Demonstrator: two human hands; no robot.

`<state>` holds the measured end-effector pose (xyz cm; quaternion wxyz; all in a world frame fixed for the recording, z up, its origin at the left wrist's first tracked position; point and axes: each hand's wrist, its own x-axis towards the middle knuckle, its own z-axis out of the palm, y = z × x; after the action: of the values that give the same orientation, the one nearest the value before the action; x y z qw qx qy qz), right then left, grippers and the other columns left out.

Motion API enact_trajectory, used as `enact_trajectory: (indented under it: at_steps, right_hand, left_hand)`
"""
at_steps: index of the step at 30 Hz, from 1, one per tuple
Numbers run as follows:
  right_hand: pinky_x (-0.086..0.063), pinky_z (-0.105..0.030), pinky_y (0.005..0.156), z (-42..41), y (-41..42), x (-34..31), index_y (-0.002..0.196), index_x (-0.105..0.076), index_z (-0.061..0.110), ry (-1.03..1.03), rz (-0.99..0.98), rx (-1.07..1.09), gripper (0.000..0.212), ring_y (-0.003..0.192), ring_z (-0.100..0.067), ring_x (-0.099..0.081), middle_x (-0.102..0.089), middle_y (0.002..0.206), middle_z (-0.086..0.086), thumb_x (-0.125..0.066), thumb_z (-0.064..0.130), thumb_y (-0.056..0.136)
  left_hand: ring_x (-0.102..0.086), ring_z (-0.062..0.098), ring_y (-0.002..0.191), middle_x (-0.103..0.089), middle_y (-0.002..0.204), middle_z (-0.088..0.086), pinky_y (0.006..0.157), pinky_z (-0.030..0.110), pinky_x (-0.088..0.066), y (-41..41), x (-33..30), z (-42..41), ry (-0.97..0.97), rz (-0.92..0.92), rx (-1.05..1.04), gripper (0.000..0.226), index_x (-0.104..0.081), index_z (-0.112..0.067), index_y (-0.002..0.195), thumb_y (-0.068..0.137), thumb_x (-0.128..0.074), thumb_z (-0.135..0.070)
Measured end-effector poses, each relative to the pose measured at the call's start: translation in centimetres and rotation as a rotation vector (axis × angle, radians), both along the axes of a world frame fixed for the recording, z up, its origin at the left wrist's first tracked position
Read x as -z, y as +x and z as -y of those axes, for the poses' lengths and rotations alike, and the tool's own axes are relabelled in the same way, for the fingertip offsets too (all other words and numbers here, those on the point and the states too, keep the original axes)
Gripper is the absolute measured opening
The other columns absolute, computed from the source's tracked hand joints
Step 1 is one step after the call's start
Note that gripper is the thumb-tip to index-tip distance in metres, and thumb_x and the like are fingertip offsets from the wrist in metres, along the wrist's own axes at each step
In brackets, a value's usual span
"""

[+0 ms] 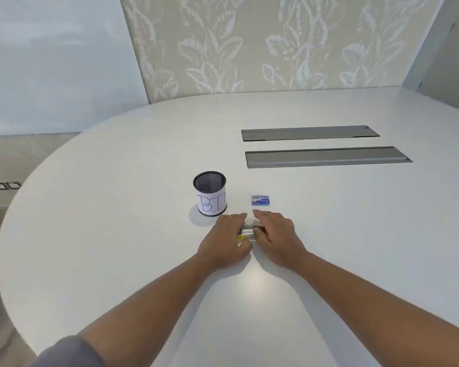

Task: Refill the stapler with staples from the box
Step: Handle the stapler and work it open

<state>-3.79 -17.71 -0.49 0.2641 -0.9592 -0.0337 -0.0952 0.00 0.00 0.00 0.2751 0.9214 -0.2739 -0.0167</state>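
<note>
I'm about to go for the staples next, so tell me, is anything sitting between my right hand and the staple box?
Nothing visible. The staple box lies on the table just beyond the right hand, with bare tabletop between them. The mesh cup stands off to the left, out of that path. Both hands are on the stapler.

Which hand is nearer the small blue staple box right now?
Right. The right hand lies just below the small blue staple box, its fingers reaching close to it. The left hand is further left, nearer the black mesh cup.
</note>
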Motion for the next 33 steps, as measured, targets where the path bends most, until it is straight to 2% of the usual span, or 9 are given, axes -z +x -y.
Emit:
enact_trajectory:
  at_steps: [4, 9, 12, 15, 17, 22, 26, 30, 33]
  right_hand:
    - [-0.028, -0.037, 0.105, 0.1, 0.0, -0.6, 0.139, -0.054, 0.022, 0.09, -0.065, 0.006, 0.059, 0.123, -0.019, -0.049, -0.063, 0.127, 0.008, -0.05, 0.038, 0.083]
    - [-0.035, -0.043, 0.108, 0.5, 0.0, 0.0, 0.138, -0.056, 0.025, 0.1, -0.044, -0.039, 0.057, 0.116, -0.016, -0.053, -0.066, 0.122, 0.011, -0.06, 0.036, 0.081]
    - [-0.04, -0.041, 0.104, 0.5, 0.1, 0.0, 0.135, -0.058, 0.024, 0.129, -0.026, -0.054, 0.049, 0.11, -0.015, -0.056, -0.068, 0.119, 0.011, -0.066, 0.031, 0.087]
    - [-0.042, -0.039, 0.099, 0.5, 0.3, -0.1, 0.131, -0.061, 0.022, 0.125, -0.004, -0.068, 0.042, 0.106, -0.015, -0.057, -0.069, 0.115, 0.008, -0.069, 0.028, 0.09]
    - [-0.043, -0.037, 0.097, 0.5, 0.3, -0.1, 0.129, -0.062, 0.021, 0.134, 0.0, -0.077, 0.039, 0.104, -0.015, -0.057, -0.069, 0.114, 0.006, -0.069, 0.028, 0.091]
    - [-0.047, -0.034, 0.093, 0.8, 0.3, 0.2, 0.124, -0.063, 0.02, 0.225, -0.01, -0.062, 0.033, 0.103, -0.015, -0.058, -0.068, 0.111, 0.006, -0.066, 0.017, 0.092]
    - [-0.046, -0.028, 0.09, 0.8, 0.3, 0.1, 0.123, -0.064, 0.019, 0.29, -0.016, -0.042, 0.03, 0.101, -0.011, -0.059, -0.067, 0.108, 0.007, -0.062, 0.01, 0.095]
    - [-0.051, -0.036, 0.091, 0.9, 0.2, 0.3, 0.121, -0.063, 0.023, 0.324, -0.026, -0.034, 0.024, 0.101, -0.014, -0.062, -0.068, 0.106, 0.007, -0.056, 0.016, 0.098]
    - [-0.052, -0.04, 0.093, 0.9, 0.2, 0.4, 0.122, -0.063, 0.022, 0.34, -0.017, -0.041, 0.025, 0.104, -0.017, -0.063, -0.069, 0.11, 0.007, -0.049, 0.024, 0.101]
  left_hand:
    - [-0.037, 0.013, 0.135, -0.055, 0.138, -0.007, 0.11, 0.026, -0.035, 0.4, 0.0, -0.2, -0.076, -0.059, -0.025, 0.067, -0.042, -0.021, 0.15, 0.086, -0.061, -0.027]
    - [-0.061, 0.009, 0.116, -0.068, 0.119, -0.008, 0.104, 0.026, -0.047, 1.4, 0.3, -0.5, -0.27, -0.159, -0.083, 0.061, -0.058, -0.019, 0.139, 0.082, -0.075, -0.025]
    - [-0.066, 0.003, 0.105, -0.072, 0.108, -0.011, 0.089, 0.007, -0.045, 1.7, 0.4, -0.5, -0.345, -0.222, -0.115, 0.057, -0.062, -0.022, 0.132, 0.079, -0.082, -0.025]
    - [-0.066, 0.002, 0.101, -0.073, 0.106, -0.009, 0.082, -0.001, -0.042, 1.8, 0.5, -0.5, -0.375, -0.233, -0.106, 0.054, -0.064, -0.021, 0.128, 0.078, -0.083, -0.022]
    - [-0.067, 0.002, 0.101, -0.073, 0.107, -0.009, 0.083, 0.001, -0.042, 1.8, 0.5, -0.6, -0.376, -0.23, -0.091, 0.054, -0.065, -0.021, 0.128, 0.077, -0.083, -0.023]
    - [-0.065, 0.0, 0.106, -0.07, 0.115, -0.012, 0.093, 0.017, -0.049, 1.9, 0.7, -0.6, -0.349, -0.234, -0.042, 0.059, -0.064, -0.025, 0.13, 0.074, -0.083, -0.026]
    - [-0.059, -0.015, 0.081, -0.071, 0.103, -0.013, 0.075, 0.001, -0.042, 2.6, 0.3, -0.9, -0.351, -0.295, -0.027, 0.047, -0.068, -0.025, 0.12, 0.076, -0.086, -0.019]
    - [-0.053, -0.004, 0.061, -0.065, 0.078, -0.011, 0.062, 0.006, -0.042, 2.9, 0.2, -0.9, -0.424, -0.357, -0.035, 0.033, -0.072, -0.018, 0.109, 0.079, -0.086, -0.019]
    - [-0.051, 0.008, 0.063, -0.067, 0.072, -0.011, 0.061, 0.014, -0.044, 2.7, 0.0, -0.8, -0.522, -0.404, -0.049, 0.024, -0.074, -0.016, 0.101, 0.08, -0.086, -0.02]
